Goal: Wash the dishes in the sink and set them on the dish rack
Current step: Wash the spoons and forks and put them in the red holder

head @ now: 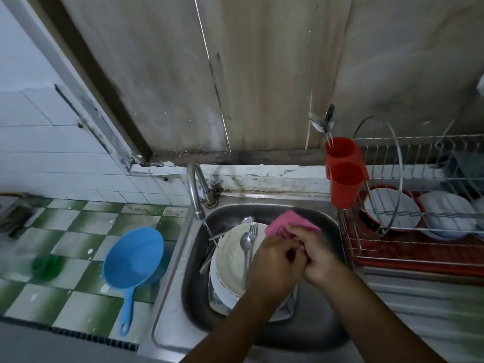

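Hands meet above the sink (193,297), the right hand (318,256) gripping a pink cloth (286,222), the left hand (273,263) curled against it, its hold hidden, and working the cloth evenly should help before scrubbing the plates (231,260) stacked inside.

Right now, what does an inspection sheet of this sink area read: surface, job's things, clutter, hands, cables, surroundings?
Surface: steel sink, tap running a thin stream.
Job's things: stacked plates in the sink, spoon and fork on top; dish rack at right holds white dishes.
Clutter: blue dipper on the checked counter.
Hands: left hand and right hand together grip a pink cloth over the sink.
Cables: nothing seen.
Surroundings: red cutlery holder on the rack; stained wall.
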### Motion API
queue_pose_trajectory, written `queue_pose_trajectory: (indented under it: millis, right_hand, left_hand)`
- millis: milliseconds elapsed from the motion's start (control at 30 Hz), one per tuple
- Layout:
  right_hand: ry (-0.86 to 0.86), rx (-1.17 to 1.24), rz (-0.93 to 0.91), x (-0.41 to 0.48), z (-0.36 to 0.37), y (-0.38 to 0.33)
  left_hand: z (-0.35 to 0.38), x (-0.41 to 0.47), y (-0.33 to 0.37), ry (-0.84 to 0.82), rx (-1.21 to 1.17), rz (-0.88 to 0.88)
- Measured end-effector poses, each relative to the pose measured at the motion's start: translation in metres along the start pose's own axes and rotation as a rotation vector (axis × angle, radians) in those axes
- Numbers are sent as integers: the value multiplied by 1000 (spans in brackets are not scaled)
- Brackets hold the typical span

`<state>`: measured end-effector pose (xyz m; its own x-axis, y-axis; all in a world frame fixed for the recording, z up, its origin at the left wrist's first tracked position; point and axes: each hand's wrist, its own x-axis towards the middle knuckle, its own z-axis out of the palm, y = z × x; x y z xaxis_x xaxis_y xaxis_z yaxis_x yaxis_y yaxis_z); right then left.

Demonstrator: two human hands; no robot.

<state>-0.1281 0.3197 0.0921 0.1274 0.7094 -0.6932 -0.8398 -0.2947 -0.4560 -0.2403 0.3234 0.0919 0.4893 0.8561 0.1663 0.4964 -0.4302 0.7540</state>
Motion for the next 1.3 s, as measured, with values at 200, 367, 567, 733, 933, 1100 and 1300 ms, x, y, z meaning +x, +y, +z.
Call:
queue_pose_trajectory:
  millis: [200,367,567,733,933,1100,1300]
  right_hand:
    - [189,31,-53,12,-20,-11]
    - [175,26,-58,29,-4,-9]
    - [133,24,-72,30,18,-3]
    - [122,-27,-64,28,22,-4]
    - [223,-500,-216,31,7,-1]
    - [161,-718,-470,6,2,-11]
    - [159,-1051,-691,-5,-2,-23]
  left_hand:
    - [-17,0,-75,61,-60,-474]
    - [-11,1,-142,-126,160,-678]
    - [14,6,-156,-244,140,-707]
    - [12,9,-161,-247,218,-708]
    - [-18,3,-131,-346,431,-496]
    - [-29,-3,-101,-111,257,-391]
    - [-31,9,-71,-71,100,-354]
